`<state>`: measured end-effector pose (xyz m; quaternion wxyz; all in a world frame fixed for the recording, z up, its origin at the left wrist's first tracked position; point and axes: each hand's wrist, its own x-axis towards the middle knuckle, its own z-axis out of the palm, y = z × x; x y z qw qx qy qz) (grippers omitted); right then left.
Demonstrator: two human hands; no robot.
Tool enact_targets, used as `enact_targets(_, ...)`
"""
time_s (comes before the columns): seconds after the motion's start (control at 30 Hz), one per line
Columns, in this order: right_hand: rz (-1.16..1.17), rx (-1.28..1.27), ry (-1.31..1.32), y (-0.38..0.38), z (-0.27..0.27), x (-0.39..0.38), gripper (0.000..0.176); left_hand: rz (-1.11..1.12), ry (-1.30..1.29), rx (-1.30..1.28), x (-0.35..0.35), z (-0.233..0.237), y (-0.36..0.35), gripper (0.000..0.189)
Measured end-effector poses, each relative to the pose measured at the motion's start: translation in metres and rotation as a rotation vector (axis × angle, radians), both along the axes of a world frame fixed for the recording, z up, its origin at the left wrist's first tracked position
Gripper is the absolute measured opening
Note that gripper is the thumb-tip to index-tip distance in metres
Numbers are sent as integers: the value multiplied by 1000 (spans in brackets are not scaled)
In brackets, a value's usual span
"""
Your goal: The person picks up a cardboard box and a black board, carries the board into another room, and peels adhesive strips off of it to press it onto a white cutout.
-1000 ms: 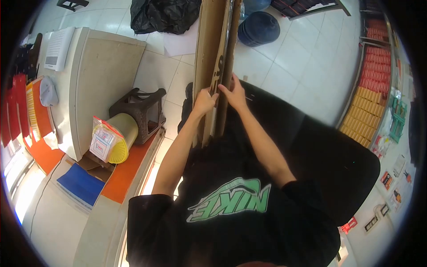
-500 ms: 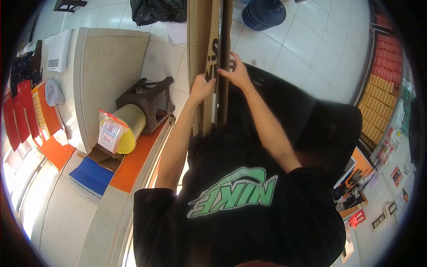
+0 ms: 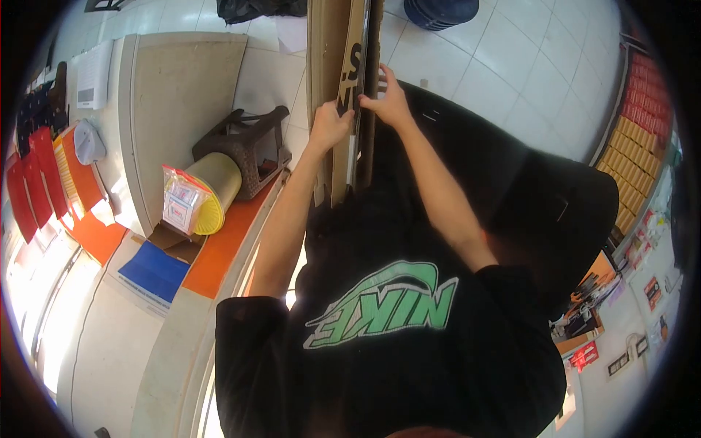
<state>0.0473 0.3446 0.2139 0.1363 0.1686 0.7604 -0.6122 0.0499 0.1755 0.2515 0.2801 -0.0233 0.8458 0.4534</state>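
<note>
A long brown cardboard box (image 3: 327, 69) stands in front of my body, its narrow side toward me, with black lettering on one strip. A dark gap and a thin pale edge run lengthwise between its panels; what lies inside cannot be made out. My left hand (image 3: 331, 129) grips the cardboard at the left of the lettering, thumb over the strip. On the other side, my right hand (image 3: 392, 104) closes round the right-hand panel, with thumb near the gap and fingers on the outer face.
A black padded seat (image 3: 504, 168) is at my right. To the left are a dark stool (image 3: 252, 139), a yellow-lidded container (image 3: 212, 212) with a plastic packet on it, and a pale cabinet (image 3: 186, 95). A blue water jug (image 3: 440, 11) stands on the tiled floor (image 3: 504, 66).
The camera view has tilted and shifted a little, so the surroundings sit higher in the picture. Both hands keep their hold on the cardboard, with only slight finger movement.
</note>
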Motion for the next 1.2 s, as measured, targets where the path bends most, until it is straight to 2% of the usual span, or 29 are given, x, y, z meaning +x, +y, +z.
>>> enact_targets(0.1,15,81,53,-3,-4,4,94,15,-96,-17,-5,12,2,32)
enact_targets(0.2,40,106,87,-12,-6,14,101,-31,-76,42,0,-1,-1,40)
enact_targets(0.3,140,32,159,-19,-14,42,107,6,-187,270,17,-18,-4,54)
enact_targets(0.4,247,-53,183,-19,2,71,114,-5,-47,341,83,-36,-6,63)
enact_targets(0.5,316,-38,85,-21,-7,94,123,-1,-172,262,123,-29,-13,63)
enact_targets(0.6,285,-135,-22,-24,-1,107,124,22,-293,316,107,-5,-14,47)
enact_targets(0.7,351,-204,-48,-20,-15,111,124,52,-463,334,94,16,-17,45)
enact_targets(0.8,358,-285,-119,-15,-16,111,115,-7,-483,311,94,8,-27,42)
enact_targets(0.9,311,-135,-316,-16,-3,110,109,-12,-515,370,90,10,-34,42)
enact_targets(1.0,274,-5,-294,-20,-6,112,104,-4,-557,382,93,-2,-41,43)
enact_targets(1.1,222,-6,-325,-23,1,108,100,26,-607,265,89,8,-47,44)
enact_targets(1.2,220,100,-373,-27,1,107,102,-50,-583,230,78,27,-45,46)
